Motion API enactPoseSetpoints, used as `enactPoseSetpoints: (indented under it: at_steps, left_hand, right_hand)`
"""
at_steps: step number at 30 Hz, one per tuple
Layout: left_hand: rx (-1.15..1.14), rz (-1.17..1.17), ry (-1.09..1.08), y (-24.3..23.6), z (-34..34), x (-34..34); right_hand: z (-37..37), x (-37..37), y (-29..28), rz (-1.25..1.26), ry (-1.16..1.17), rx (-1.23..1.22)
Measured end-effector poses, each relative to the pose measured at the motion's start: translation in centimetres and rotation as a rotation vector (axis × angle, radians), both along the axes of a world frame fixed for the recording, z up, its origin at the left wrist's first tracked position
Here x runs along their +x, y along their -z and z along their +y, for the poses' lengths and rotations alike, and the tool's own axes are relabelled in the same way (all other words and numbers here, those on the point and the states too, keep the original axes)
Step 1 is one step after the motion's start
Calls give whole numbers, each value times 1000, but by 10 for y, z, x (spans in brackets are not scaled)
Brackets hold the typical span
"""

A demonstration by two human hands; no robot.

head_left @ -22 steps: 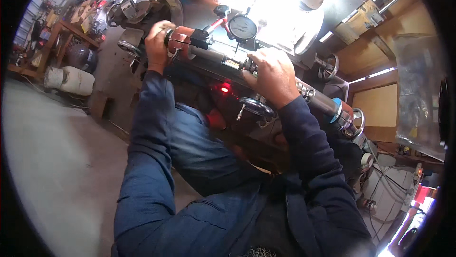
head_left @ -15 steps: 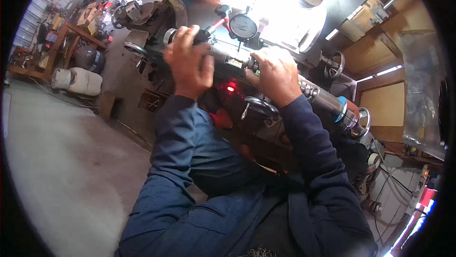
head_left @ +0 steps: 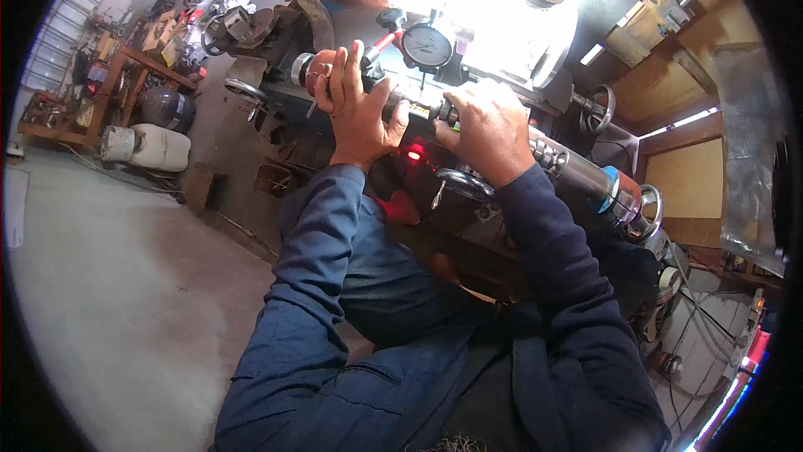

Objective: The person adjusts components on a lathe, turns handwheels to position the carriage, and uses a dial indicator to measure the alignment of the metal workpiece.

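Shaft (narrow gap between hands)

Round white-faced dial gauge sits behind and between bare left hand and bare right hand, silver round metal handwheel before the right.

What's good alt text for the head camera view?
A bare left hand is spread over a metal machine while the right hand is curled against it. Just beyond them stands a round dial gauge; below them, a handwheel.
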State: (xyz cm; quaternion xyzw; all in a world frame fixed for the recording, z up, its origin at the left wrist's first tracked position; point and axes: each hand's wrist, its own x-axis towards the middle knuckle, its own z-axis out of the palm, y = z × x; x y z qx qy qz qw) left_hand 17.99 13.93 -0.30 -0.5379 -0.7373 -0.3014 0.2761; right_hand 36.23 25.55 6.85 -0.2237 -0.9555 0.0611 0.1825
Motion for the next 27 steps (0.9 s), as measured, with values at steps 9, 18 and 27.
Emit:
enactPoseSetpoints:
  at_steps: [9, 18, 27]
  left_hand:
    - [62, 39, -43, 7, 7, -1]
    - [105, 81, -98, 8, 13, 2]
    - [375, -80, -122, -38, -5, -32]
  right_hand:
    - [0, -2, 1, 4, -4, -10]
    - [1, -1, 2, 5, -11, -19]
    - [6, 2, 3, 18, -10, 4]
